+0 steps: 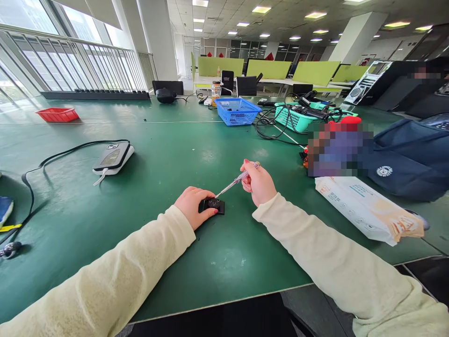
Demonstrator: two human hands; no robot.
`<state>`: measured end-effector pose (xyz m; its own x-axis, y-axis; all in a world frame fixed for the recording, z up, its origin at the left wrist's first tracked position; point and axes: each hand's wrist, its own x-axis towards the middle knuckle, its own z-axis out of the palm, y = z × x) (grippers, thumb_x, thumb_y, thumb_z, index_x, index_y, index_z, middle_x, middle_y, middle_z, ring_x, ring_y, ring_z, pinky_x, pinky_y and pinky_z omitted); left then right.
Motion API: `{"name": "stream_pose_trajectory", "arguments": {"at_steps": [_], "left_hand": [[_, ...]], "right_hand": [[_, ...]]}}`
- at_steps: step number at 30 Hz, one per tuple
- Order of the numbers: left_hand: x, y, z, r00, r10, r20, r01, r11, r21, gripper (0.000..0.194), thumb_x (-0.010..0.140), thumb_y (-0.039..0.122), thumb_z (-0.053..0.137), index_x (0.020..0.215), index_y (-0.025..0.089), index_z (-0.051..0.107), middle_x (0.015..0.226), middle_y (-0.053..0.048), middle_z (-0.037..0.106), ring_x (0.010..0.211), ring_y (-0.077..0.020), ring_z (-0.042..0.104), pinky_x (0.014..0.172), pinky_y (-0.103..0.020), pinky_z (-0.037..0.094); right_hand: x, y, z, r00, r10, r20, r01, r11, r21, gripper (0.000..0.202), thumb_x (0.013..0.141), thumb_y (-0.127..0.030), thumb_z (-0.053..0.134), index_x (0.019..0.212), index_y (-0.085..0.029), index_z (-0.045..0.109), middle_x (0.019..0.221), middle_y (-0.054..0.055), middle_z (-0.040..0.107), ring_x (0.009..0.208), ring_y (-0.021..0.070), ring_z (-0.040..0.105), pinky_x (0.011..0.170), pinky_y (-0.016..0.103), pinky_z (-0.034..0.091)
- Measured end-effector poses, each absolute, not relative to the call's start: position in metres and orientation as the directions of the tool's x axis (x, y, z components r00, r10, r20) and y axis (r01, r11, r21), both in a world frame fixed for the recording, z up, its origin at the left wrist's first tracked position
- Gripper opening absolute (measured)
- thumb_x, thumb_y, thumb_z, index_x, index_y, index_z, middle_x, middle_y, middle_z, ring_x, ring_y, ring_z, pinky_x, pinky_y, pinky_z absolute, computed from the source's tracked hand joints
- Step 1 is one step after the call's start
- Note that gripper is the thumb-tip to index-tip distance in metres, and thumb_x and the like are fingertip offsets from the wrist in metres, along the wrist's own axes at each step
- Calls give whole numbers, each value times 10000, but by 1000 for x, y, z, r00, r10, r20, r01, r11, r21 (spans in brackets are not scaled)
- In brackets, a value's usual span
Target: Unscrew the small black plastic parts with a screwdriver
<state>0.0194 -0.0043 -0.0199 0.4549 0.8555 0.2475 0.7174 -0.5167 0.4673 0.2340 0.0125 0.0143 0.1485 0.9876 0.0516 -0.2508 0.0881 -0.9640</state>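
My left hand grips a small black part with a round raised middle between thumb and fingers. Beneath that lies a flat black square piece on the green table. In my right hand is a slim screwdriver with a clear handle, fingers closed around it. The screwdriver slants down to the left, its tip at the upper edge of the round part. Whether the tip sits in a screw is too small to tell.
A phone on a white stand lies left. Behind are a red tray, a blue basket and a teal basket with cables. A tissue pack and navy bag occupy the right. The table's front edge is near me.
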Motion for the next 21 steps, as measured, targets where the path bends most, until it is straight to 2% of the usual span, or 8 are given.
{"name": "stream_pose_trajectory", "arguments": {"at_steps": [11,21], "left_hand": [[19,-5,-18,448,863,233,728,-504,465,332,792,429,693,1072,256,734,1046,-69,745,1077,-302,616,985,-496,531],[19,-5,-19,451,859,241,725,-510,463,337,791,444,693,1067,253,733,1030,-70,743,1063,-301,624,978,-491,536]], "right_hand": [[232,8,17,166,965,201,-130,223,-966,522,704,-676,745,641,-210,517,471,-77,395,433,63,326,410,222,222],[233,-2,23,117,935,334,32,332,-943,485,810,-631,664,617,-218,499,501,-55,404,471,83,351,448,239,271]]}}
